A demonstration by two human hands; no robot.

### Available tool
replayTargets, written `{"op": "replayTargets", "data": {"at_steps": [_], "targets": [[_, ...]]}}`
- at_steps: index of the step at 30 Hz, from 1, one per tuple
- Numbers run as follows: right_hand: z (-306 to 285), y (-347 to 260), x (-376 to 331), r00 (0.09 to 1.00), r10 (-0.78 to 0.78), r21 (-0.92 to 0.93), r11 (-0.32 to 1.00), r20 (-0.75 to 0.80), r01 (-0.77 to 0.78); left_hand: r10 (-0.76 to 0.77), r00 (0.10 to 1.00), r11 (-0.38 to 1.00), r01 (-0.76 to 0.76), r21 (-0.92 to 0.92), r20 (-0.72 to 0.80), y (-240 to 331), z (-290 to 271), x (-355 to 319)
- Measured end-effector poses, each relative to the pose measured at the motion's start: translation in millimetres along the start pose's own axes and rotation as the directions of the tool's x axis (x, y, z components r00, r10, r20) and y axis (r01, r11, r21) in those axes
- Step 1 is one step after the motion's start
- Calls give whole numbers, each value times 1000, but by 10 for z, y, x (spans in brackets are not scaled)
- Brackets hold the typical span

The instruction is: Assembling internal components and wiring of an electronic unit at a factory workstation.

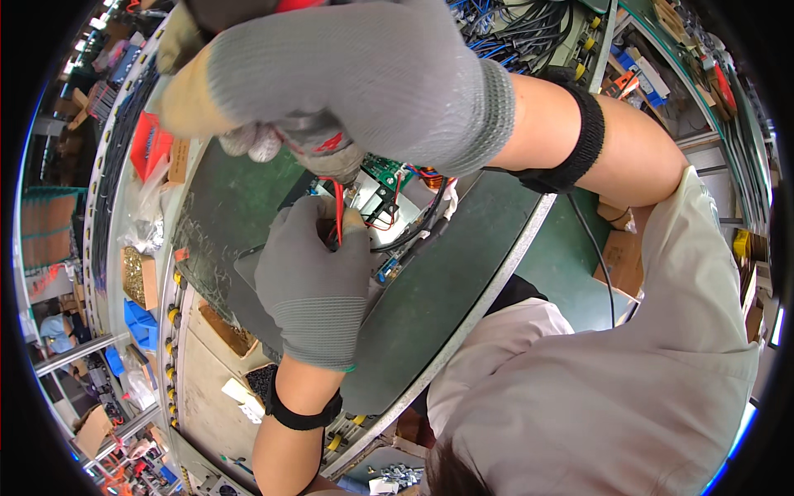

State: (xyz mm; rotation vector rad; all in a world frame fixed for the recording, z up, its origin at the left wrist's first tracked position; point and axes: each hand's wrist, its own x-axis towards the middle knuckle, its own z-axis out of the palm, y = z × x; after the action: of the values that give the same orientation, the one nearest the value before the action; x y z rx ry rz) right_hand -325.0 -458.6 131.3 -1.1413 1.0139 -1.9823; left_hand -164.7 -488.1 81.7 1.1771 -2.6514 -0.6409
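Note:
My right hand [339,78], in a grey glove with tan fingertips, is wrapped round a power screwdriver [327,149]. Its nose points down at an electronic unit, and its tip sits close to my left fingers. A green circuit board [385,169], a copper coil [432,178] and a bright metal plate [405,221] show on that unit. My left hand [310,277], gloved in grey, pinches a red wire [339,211] beside the board. The glove hides where the wire ends. A black cable [418,227] curves along the unit's near side.
The unit lies on a dark green mat [430,285] with a metal edge [484,310]. To the left are a red bin [149,147], a box of small brass-coloured parts [136,277] and a blue bin [141,325]. Bundled black and blue cables [529,33] lie at the far side.

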Motion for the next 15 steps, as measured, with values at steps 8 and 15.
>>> {"op": "replayTargets", "data": {"at_steps": [8, 15], "targets": [[127, 50, 70, 999, 32, -247, 968, -40, -41, 28, 1000, 999, -28, -30, 1, -8, -6, -17], [136, 40, -10, 995, 103, -302, 948, -2, -99, 72, 997, 997, -72, 14, -23, -28, 14, -24]]}}
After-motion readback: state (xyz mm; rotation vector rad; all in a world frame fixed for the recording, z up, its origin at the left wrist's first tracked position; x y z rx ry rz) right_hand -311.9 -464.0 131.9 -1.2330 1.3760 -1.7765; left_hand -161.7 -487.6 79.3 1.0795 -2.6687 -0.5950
